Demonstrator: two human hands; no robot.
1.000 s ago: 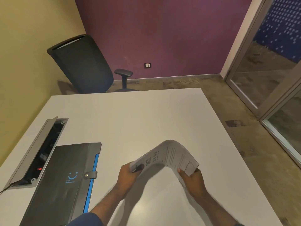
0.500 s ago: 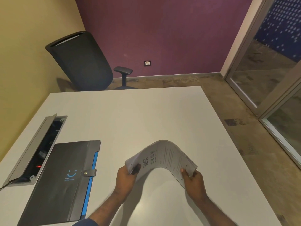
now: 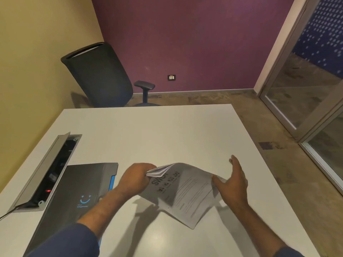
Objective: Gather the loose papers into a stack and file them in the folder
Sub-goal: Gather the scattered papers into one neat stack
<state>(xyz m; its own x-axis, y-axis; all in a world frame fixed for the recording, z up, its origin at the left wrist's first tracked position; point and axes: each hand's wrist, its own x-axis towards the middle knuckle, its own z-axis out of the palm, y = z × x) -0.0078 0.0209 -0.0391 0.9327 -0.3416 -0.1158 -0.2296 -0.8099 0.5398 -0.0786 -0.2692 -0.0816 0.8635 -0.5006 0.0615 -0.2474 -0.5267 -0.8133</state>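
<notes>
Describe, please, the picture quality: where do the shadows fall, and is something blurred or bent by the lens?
Head view: the papers and both arms throw soft shadows onto the white table toward the camera, so the light seems to come from above and ahead. The right hand is slightly motion-blurred; the print on the papers is too soft to read. The wide lens tilts the walls and the door frame.

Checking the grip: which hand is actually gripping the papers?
The left hand pinches the papers at their left end; the right hand is open beside them.
</notes>
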